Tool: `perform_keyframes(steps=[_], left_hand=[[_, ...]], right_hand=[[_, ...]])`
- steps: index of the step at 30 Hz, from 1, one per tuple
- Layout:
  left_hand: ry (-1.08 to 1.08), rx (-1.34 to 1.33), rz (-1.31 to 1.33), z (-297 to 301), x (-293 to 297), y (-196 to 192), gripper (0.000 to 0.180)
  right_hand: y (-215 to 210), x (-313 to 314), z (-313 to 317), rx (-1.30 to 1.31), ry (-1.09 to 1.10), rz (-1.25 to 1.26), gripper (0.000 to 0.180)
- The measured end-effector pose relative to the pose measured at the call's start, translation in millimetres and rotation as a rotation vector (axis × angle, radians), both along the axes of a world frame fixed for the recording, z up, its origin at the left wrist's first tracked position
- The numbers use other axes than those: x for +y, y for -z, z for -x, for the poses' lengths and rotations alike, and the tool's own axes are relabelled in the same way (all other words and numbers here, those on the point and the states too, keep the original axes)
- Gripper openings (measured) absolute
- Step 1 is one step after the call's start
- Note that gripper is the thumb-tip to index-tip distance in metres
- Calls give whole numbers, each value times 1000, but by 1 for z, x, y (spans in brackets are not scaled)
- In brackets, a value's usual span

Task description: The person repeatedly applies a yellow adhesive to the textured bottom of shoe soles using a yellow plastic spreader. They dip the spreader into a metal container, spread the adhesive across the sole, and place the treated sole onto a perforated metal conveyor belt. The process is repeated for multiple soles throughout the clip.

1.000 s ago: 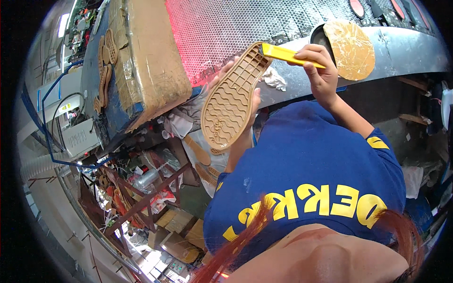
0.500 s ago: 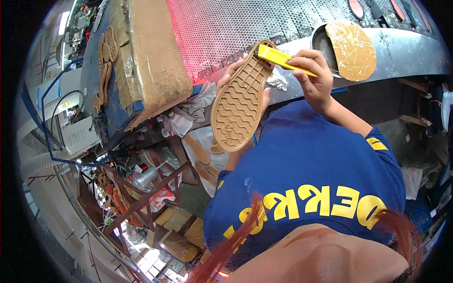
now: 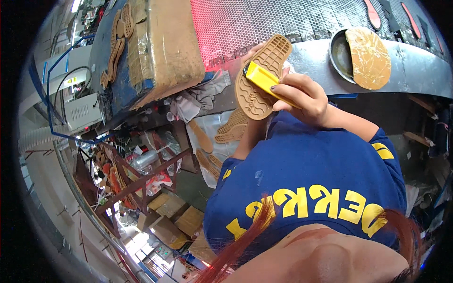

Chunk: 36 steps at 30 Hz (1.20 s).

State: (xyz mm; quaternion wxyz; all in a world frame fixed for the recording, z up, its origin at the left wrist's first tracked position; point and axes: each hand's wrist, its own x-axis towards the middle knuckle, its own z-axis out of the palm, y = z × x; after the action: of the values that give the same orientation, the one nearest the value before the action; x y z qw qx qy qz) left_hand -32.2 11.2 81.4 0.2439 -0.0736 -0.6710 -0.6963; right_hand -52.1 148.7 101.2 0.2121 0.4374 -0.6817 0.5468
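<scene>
A tan rubber shoe sole [image 3: 272,53] is held up in front of me, its grid and wavy tread facing the camera. From behind, my left hand [image 3: 251,53] grips it; fingers show at its left edge, and the rest of the hand is mostly hidden by the sole. My right hand [image 3: 304,97] is closed round a flat yellow-handled brush [image 3: 264,80]. The brush's dark tip lies at the sole's left edge, near the narrow middle, and its handle crosses the tread. Whether the tip touches the edge I cannot tell.
Ahead is a conveyor [image 3: 264,21] with a mesh belt and metal edge. A round pan [image 3: 340,56] with a tan disc across it stands there. A cardboard box [image 3: 172,42] is to the left; more soles [image 3: 231,127] lie below on a pale sheet.
The sole has moved up and right and turned, its upper end now leaning right. The brush has shifted from the sole's upper end down to its left edge.
</scene>
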Motion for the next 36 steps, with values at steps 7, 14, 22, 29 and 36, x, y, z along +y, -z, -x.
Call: perform_keyframes(steps=[7, 14, 22, 29, 36], left_hand=[[77, -36, -100, -7, -3, 5, 75], [151, -78, -169, -13, -5, 9, 77], [234, -123, -225, -14, -9, 13, 80], [274, -152, -260, -15, -8, 17, 82], [313, -181, -290, -21, -12, 17, 85]], right_hand=[[-9, -1, -3, 32, -85, -37, 39], [-12, -5, 1, 45, -53, 16, 35], [-11, 0, -3, 126, -203, -26, 36], [-10, -2, 9, 186, -344, -3, 33], [-23, 8, 29, 94, -539, -128, 29]])
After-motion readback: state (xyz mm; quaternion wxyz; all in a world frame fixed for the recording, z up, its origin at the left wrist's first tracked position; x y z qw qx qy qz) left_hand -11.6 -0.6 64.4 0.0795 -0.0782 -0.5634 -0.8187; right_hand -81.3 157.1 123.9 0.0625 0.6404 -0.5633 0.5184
